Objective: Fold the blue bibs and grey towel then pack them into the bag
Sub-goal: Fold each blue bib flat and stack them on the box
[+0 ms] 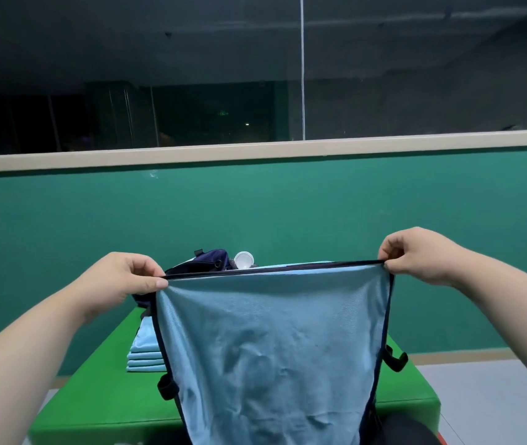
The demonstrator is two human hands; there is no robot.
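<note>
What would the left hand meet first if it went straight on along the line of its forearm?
Probably the dark blue bag, which lies just beyond the left hand that pinches the blue bib; depth is unclear.

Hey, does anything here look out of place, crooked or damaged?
Nothing stands out. The blue bib hangs between the left hand and right hand, each pinching a top corner; it is only lightly creased. The stack of folded bibs sits neatly on the green table, with the navy bag beyond it.
</note>
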